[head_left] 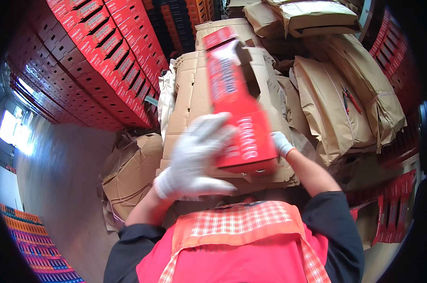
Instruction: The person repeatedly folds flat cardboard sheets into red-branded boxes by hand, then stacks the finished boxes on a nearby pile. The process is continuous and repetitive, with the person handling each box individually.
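Red cartons [100, 52] tower behind, brown paper bundles [336, 99] slump beyond. Gloved left hand [194, 158] spreads its fingers [212, 126] wide, pressed flat against the near face of a flat red carton blank [237, 99]. Right hand [281, 143] grips its far edge, fingers curled behind, above the flattened cardboard stack [194, 94].

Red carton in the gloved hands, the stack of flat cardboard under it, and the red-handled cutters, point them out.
red carton [244, 137]: head view, on its red printed panel.
stack of flat cardboard [192, 96]: head view, on the bare brown top sheet.
red-handled cutters [350, 100]: head view, on the handles, lying on a brown paper bundle.
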Tool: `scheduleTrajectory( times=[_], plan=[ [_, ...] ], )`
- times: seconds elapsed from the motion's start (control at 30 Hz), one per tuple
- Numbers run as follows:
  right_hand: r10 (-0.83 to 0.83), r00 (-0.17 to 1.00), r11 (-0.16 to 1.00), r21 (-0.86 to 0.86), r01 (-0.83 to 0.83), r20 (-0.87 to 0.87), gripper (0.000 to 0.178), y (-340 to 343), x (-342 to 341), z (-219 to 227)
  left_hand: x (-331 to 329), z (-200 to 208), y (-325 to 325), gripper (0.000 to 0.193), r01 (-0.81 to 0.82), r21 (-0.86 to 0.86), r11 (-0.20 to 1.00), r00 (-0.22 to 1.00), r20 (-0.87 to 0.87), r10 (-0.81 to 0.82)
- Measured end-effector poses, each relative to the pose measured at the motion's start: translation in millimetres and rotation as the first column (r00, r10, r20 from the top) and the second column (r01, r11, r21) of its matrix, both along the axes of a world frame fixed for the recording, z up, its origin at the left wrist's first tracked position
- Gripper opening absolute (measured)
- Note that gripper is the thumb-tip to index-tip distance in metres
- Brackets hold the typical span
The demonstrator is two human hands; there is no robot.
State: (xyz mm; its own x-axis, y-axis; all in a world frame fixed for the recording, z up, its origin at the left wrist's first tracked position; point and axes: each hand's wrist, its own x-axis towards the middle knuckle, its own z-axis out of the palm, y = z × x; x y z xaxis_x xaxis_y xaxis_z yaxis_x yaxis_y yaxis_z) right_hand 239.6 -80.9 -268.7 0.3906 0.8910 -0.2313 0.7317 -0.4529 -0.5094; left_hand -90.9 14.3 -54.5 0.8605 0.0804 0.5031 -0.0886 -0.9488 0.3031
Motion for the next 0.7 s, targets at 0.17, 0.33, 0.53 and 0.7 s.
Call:
scheduleTrajectory(
  times=[0.17,0.33,0.53,0.7],
  plan=[
    [0.082,0.690,0.686,0.543,0.484,-0.719,0.025,-20,36,63,99,2,-39,0.083,0.090,0.065,0.994,0.971,0.216,-0.102],
    [-0.013,0.994,0.207,0.973,0.106,-0.105,0.030,-50,15,219,147,-29,-61,0.099,0.083,-0.012,0.996,0.816,0.575,-0.061],
    [0.081,0.952,0.839,0.496,-0.225,0.295,0.042,-61,-59,282,160,-52,-68,0.134,0.040,-0.213,0.976,0.728,0.675,0.118],
    [0.071,0.979,0.981,0.190,-0.034,-0.192,0.023,-35,-47,289,156,-66,-86,0.151,-0.051,-0.499,0.865,0.894,0.363,0.262]
  ],
)
